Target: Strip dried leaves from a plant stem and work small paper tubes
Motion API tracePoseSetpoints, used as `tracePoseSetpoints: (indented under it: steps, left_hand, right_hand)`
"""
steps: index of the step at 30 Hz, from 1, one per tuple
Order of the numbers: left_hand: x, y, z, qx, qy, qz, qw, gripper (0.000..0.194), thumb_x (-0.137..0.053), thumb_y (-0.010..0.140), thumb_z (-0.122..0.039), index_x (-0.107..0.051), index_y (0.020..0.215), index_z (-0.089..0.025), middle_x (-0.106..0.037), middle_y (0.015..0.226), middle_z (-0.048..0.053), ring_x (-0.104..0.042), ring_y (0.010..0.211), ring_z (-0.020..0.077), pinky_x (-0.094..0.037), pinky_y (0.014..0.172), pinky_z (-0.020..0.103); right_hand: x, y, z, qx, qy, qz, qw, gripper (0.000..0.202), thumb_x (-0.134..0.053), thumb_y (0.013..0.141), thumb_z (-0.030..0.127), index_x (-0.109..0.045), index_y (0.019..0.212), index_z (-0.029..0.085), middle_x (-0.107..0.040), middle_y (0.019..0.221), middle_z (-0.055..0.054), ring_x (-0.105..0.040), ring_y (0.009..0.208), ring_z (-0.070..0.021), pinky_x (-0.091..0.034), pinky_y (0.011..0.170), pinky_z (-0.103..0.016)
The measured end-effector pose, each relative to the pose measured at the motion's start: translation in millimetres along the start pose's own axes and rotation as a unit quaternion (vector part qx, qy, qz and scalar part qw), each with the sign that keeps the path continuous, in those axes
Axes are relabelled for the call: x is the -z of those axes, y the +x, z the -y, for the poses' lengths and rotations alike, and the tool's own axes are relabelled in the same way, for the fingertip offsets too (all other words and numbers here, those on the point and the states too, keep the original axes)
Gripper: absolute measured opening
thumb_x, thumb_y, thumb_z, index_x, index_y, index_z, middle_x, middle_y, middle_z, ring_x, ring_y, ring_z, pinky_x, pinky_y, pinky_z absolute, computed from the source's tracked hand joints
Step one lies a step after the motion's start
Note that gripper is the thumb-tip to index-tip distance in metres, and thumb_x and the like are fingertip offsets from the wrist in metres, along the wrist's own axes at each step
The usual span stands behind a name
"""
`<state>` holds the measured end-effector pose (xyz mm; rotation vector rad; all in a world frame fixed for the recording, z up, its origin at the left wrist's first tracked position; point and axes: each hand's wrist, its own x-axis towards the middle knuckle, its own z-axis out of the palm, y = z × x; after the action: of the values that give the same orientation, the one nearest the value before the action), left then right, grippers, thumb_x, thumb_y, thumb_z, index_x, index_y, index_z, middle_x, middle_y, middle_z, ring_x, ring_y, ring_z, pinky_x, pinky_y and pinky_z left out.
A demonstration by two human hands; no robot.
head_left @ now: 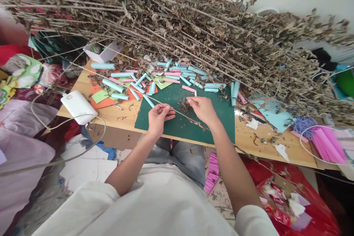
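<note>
My left hand [160,118] pinches a long, thin dried plant stem [181,113] between thumb and fingers, over a dark green cutting mat [177,131]. The stem slants from the upper left down to the right, and shrivelled leaves cling to its lower right end. To the right, my right hand [204,110] is closed at the fingertips against a small clump of dried leaves [183,104] above the mat. Rolled paper tubes, such as a pink one [188,88] and a blue one [148,101], lie around the mat's far edge.
A large heap of dried stalks [177,25] covers the back. A white power bank [79,106] with a cable lies on the left of the wooden table [127,116]. At right are a black-handled tool [253,116], purple yarn [304,125] and pink paper [329,143]. A red bag [318,199] sits below.
</note>
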<state>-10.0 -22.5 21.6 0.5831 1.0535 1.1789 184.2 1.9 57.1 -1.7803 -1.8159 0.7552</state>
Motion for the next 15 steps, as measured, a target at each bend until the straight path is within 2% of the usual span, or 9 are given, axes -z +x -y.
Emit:
tracePoseSetpoints:
  steps: [4,7,10,12,15]
  left_hand:
    - [4.1,2,-3,-0.010,0.003,-0.011,1.000,0.034,-0.078,0.071,-0.040,-0.061,0.086,-0.015,-0.069,0.082,0.004,-0.069,0.070,0.0128,-0.060,0.064,0.024]
    - [6.8,5,-4,-0.021,0.005,-0.019,1.000,0.034,-0.077,0.072,-0.041,-0.060,0.086,-0.015,-0.069,0.082,0.003,-0.069,0.069,0.0120,-0.060,0.064,0.024]
    - [7.9,5,-5,-0.032,-0.006,-0.029,0.999,0.034,-0.076,0.073,-0.042,-0.058,0.085,-0.016,-0.067,0.080,0.001,-0.068,0.069,0.0113,-0.059,0.063,0.023]
    - [8.4,2,-6,-0.035,-0.013,-0.032,0.999,0.034,-0.076,0.073,-0.041,-0.056,0.084,-0.016,-0.065,0.077,0.000,-0.068,0.068,0.0111,-0.060,0.061,0.023]
    - [10.3,-5,-7,-0.029,-0.008,-0.026,0.999,0.034,-0.074,0.075,-0.042,-0.053,0.083,-0.017,-0.066,0.079,0.000,-0.069,0.070,0.0124,-0.060,0.062,0.024]
  right_hand:
    - [11,-20,5,0.012,0.014,-0.010,1.000,0.030,-0.051,0.091,0.036,-0.074,0.104,0.021,-0.075,0.101,-0.007,-0.069,0.088,-0.0220,-0.050,0.076,-0.031]
    - [18,-41,13,0.025,0.024,0.028,0.999,0.030,-0.065,0.084,0.041,-0.073,0.106,0.023,-0.075,0.098,-0.006,-0.069,0.086,-0.0208,-0.051,0.078,-0.031]
    - [17,-57,19,0.044,0.000,0.058,0.997,0.037,-0.073,0.078,0.038,-0.070,0.112,0.025,-0.074,0.098,-0.004,-0.068,0.084,-0.0206,-0.051,0.078,-0.032]
    - [13,-64,21,0.057,-0.017,0.056,0.997,0.037,-0.073,0.079,0.034,-0.069,0.115,0.026,-0.074,0.099,-0.004,-0.067,0.085,-0.0208,-0.051,0.077,-0.032]
    - [8,-69,22,0.063,0.000,0.030,0.998,0.023,-0.064,0.086,0.029,-0.072,0.107,0.025,-0.074,0.097,-0.005,-0.068,0.084,-0.0201,-0.051,0.075,-0.031]
